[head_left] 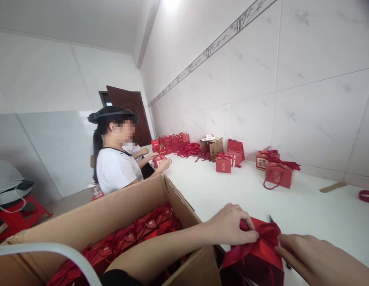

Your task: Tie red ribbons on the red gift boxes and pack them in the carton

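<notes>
A red gift box [263, 260] stands near the table's front edge, with a dark red ribbon [266, 231] across its top. My left hand [232, 225] reaches over the cardboard carton and pinches the ribbon between thumb and fingers above the box. On the other side, my right hand [312, 254] is closed at the ribbon's right part, its fingertips partly hidden behind the knuckles. A ribbon tail hangs down the left of the box. The tip of a dark, thin object [271, 218] shows behind the box; its kind is unclear.
A large open carton [124, 206] full of red gift boxes [148, 226] stands at my left. Finished-looking boxes [278, 172] sit by the wall, with a ribbon pile [188, 150] farther off. A co-worker [115, 163] handles another red box [158, 161]. A ribbon roll [367, 196] lies right.
</notes>
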`<state>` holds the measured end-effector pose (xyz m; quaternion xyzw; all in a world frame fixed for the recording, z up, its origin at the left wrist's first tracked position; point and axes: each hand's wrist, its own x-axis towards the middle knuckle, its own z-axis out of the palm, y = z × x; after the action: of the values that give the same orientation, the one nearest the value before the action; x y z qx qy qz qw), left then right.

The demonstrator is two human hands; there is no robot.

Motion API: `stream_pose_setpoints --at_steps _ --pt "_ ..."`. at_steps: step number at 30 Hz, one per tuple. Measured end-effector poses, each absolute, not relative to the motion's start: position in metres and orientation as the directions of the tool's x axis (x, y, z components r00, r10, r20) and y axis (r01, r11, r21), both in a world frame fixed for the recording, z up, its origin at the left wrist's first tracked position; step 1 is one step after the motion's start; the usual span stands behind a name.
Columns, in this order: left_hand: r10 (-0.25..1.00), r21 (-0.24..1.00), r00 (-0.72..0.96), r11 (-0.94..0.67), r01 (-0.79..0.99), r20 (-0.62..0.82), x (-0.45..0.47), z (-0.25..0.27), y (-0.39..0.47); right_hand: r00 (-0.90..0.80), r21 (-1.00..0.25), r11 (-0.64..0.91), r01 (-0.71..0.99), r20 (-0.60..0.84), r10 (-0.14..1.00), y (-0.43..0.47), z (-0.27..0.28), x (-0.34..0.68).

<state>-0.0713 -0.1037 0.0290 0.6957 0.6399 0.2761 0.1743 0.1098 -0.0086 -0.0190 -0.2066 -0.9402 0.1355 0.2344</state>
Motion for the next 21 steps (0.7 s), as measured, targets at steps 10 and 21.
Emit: stream_pose_setpoints --at_steps 10,21 --pt "0.986 0.644 -0.002 -0.109 0.758 0.169 -0.073 0.032 -0.101 -0.892 -0.535 0.714 0.451 -0.236 0.386 -0.026 0.061 0.122" --pt "0.967 0.494 -0.194 0.253 0.832 -0.168 -0.094 0.052 -0.109 -0.909 -0.703 0.585 0.403 -0.384 0.163 -0.022 0.077 0.135"
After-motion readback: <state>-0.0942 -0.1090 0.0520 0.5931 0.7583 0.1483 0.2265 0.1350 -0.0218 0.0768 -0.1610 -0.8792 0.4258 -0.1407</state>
